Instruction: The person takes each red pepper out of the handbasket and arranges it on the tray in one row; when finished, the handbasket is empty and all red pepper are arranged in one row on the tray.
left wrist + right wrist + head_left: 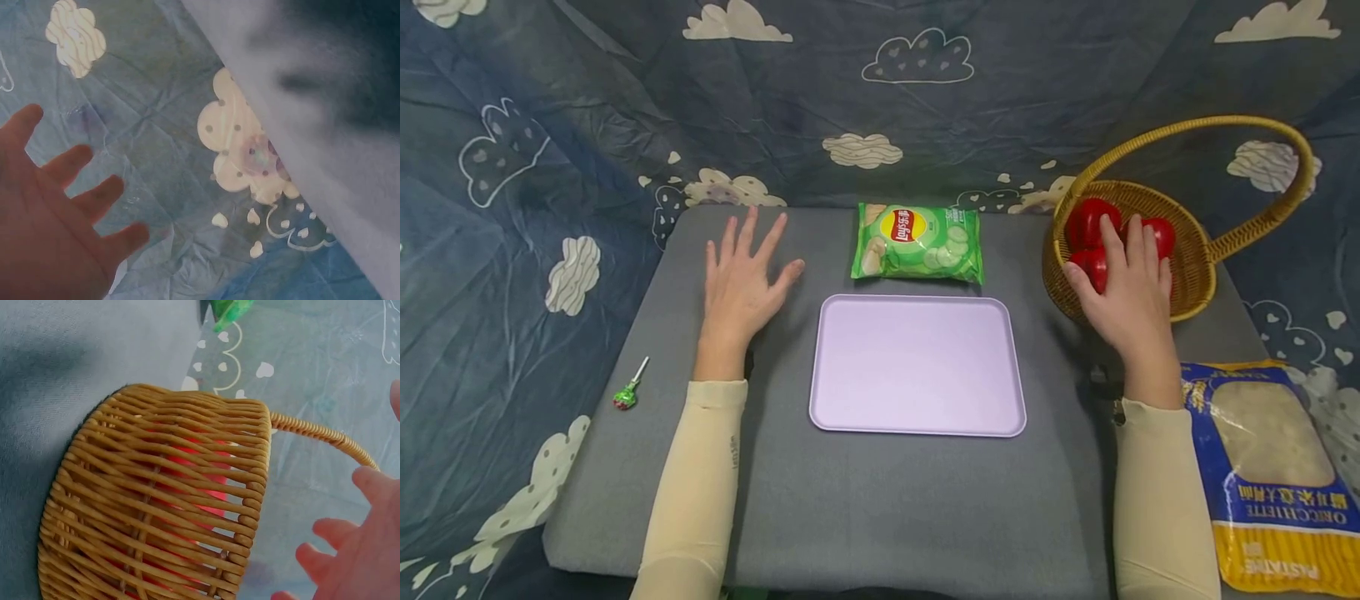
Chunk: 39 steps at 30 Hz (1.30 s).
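Note:
At the right back stands a wicker basket [1193, 275] with a tall arched handle. Inside it lie several glossy red, rounded pieces of produce [1088, 218]; their exact kind does not show. My right hand [1131, 304] is over the basket, fingers extended and overlapping the red pieces in the head view. From the right wrist, this hand [359, 550] shows beyond the basket's rim, and red shows through the weave. My left hand [737, 292] hovers palm down with spread fingers, left of a lilac tray [917, 367], holding nothing.
A green Lay's chip bag [917, 243] lies behind the tray. A lollipop [627, 392] in a green wrapper is near the table's left edge. A blue and yellow pasta bag [1273, 475] lies beside my right forearm. Patterned cloth [790, 108] hangs behind the grey table [880, 508].

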Each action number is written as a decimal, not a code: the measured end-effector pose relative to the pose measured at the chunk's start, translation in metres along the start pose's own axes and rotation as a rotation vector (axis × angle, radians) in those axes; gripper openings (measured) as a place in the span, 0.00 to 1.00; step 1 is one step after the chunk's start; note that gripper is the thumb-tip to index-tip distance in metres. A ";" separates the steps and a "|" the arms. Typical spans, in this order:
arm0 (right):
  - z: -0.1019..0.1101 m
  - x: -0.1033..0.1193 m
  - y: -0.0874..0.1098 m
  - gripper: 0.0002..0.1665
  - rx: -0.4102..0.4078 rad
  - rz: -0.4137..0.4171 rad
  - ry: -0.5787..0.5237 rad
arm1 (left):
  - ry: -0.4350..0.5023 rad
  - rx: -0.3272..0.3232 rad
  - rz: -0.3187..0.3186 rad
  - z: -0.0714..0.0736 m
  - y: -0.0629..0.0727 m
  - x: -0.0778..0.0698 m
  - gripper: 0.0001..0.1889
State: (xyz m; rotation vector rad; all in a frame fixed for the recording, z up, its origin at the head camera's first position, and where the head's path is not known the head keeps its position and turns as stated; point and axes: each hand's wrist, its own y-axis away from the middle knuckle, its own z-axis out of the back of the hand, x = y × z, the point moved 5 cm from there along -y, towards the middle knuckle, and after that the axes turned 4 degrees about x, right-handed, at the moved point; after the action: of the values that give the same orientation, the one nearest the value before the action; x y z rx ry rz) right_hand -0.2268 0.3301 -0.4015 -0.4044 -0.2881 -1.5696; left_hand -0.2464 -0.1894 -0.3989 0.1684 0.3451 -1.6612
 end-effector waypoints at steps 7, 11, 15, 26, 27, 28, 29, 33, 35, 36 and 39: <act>0.007 -0.014 -0.003 0.54 -0.105 0.042 -0.316 | 0.299 0.107 0.035 -0.003 0.004 0.001 0.41; 0.007 -0.025 -0.007 0.53 -0.117 0.017 -0.451 | 0.451 0.270 0.033 -0.010 0.005 0.002 0.42; 0.006 -0.032 -0.012 0.54 -0.091 -0.042 -0.503 | 0.561 0.481 0.035 -0.024 0.007 0.002 0.43; 0.002 -0.035 -0.018 0.60 -0.014 -0.092 -0.485 | 0.580 0.886 0.094 -0.057 0.019 0.007 0.48; 0.001 -0.035 -0.019 0.61 -0.006 -0.089 -0.479 | 0.579 0.905 0.095 -0.059 0.020 0.007 0.48; 0.001 -0.035 -0.019 0.61 0.002 -0.087 -0.471 | 0.577 0.922 0.096 -0.061 0.021 0.007 0.48; 0.000 -0.035 -0.020 0.61 0.010 -0.085 -0.464 | 0.575 0.933 0.094 -0.062 0.021 0.007 0.48; -0.003 -0.036 -0.022 0.62 0.043 -0.091 -0.452 | 0.570 0.960 0.094 -0.065 0.023 0.007 0.45; -0.004 -0.037 -0.023 0.63 0.061 -0.099 -0.443 | 0.562 0.973 0.096 -0.066 0.023 0.006 0.44; -0.004 -0.037 -0.023 0.63 0.072 -0.103 -0.441 | 0.558 0.978 0.098 -0.067 0.023 0.006 0.44; -0.005 -0.036 -0.024 0.63 0.109 -0.117 -0.423 | 0.551 0.989 0.102 -0.069 0.025 0.005 0.42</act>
State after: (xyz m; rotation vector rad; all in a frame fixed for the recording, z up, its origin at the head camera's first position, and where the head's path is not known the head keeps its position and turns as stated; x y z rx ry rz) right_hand -0.2506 0.3619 -0.4198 -0.6432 -0.7313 -1.5635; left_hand -0.2290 -0.1744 -0.4686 1.3679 -0.1132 -1.5337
